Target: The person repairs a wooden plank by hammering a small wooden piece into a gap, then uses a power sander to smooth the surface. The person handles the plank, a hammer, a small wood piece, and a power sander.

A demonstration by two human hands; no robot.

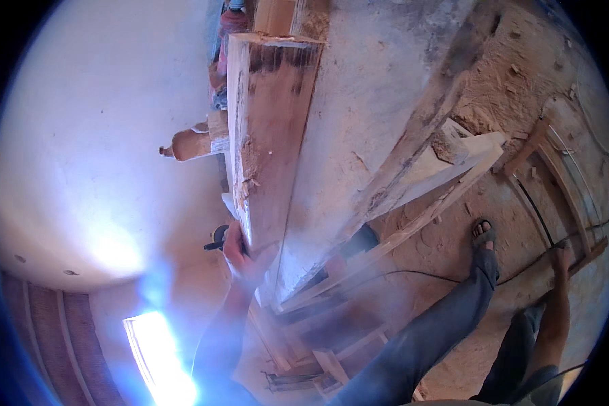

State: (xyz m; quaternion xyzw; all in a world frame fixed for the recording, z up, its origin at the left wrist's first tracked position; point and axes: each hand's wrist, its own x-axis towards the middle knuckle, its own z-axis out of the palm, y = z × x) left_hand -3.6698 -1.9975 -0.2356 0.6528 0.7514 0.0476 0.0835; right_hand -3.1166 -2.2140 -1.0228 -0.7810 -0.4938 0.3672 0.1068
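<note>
Along the left side of a pale, dusty slab (352,101), lying lengthwise: thick wooden plank (277,128). Held near its lower end by left hand (249,262), with fingers bent round the edge and thumb toward the face. Looks heavy and stiff, hardly fragile, perhaps a little slippery. Best gripped by both long edges, clear of the splintered patch (248,174) on the left one. Shows flat reddish-brown grain and dark stains near a squared far end. Near a wooden strip (589,259), right hand (560,260); cannot tell whether spread or pinching.
</note>
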